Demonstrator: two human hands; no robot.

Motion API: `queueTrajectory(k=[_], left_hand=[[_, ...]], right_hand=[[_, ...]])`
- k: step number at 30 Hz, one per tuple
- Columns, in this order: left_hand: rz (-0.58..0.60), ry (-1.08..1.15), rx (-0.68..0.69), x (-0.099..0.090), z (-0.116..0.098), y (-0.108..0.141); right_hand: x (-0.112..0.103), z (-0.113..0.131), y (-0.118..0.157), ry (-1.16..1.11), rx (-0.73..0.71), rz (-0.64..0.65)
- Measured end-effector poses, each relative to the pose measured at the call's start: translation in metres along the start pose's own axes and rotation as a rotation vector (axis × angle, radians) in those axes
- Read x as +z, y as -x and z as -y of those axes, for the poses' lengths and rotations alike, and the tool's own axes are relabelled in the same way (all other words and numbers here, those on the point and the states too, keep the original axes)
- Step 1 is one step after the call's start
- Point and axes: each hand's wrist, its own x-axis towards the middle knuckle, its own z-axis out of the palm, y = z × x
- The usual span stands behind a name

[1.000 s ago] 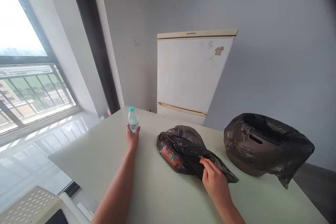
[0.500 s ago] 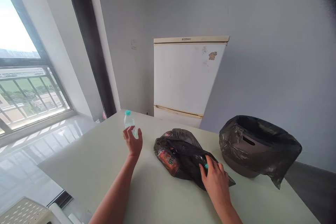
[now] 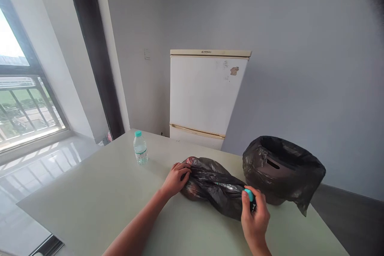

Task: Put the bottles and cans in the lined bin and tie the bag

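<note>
A black plastic bag (image 3: 210, 178) lies on the table, with reddish packaging showing through its left part. My left hand (image 3: 177, 178) pinches the left edge of this bag, its fingers closed on the plastic. My right hand (image 3: 255, 212) is at the bag's right end, closed round the turquoise cap (image 3: 249, 195) of a bottle. Most of that bottle lies inside the bag, seen only in part. Another clear bottle (image 3: 141, 152) with a turquoise cap stands upright on the table, to the left of the bag and beyond my left hand.
A brown bin (image 3: 276, 172) lined with a black bag stands on the right of the pale table (image 3: 90, 192). Behind the table is a white fridge (image 3: 204, 92). A window is at the far left.
My left hand has moved right from the standing bottle and taken hold of the bag. My right hand now grips the capped end of the other bottle at the bag's right end.
</note>
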Motion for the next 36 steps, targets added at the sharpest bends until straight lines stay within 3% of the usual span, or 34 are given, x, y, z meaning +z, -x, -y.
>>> queueTrajectory(k=[5, 10, 14, 17, 20, 23, 25, 31, 36], left_hand=[[0.089, -0.059, -0.036, -0.003, -0.007, -0.001], [0.083, -0.074, -0.075, -0.001, -0.008, -0.001], [0.077, -0.059, -0.089, -0.001, -0.006, -0.001], [-0.071, -0.047, -0.074, -0.004, -0.014, 0.001], [-0.216, 0.027, 0.099, -0.011, -0.032, 0.004], [-0.090, 0.122, 0.321, -0.015, -0.050, 0.005], [-0.008, 0.156, 0.365, -0.014, -0.058, 0.006], [-0.036, 0.465, 0.215, 0.000, -0.058, 0.012], [0.148, 0.429, 0.153, 0.000, -0.056, 0.010]], right_hand=[[-0.004, 0.002, -0.001, -0.216, 0.289, -0.172], [-0.007, 0.006, -0.007, -0.272, 0.309, -0.264], [-0.005, 0.001, -0.010, -0.405, 0.451, -0.249], [0.000, -0.007, -0.010, -0.471, 0.445, -0.179], [0.004, -0.012, -0.008, -0.464, 0.400, -0.010], [0.007, -0.012, -0.007, -0.471, 0.396, 0.079], [0.007, -0.013, -0.008, -0.505, 0.415, 0.073], [0.009, -0.021, -0.010, -0.425, 0.327, 0.128], [0.014, -0.020, -0.011, -0.476, 0.322, 0.218]])
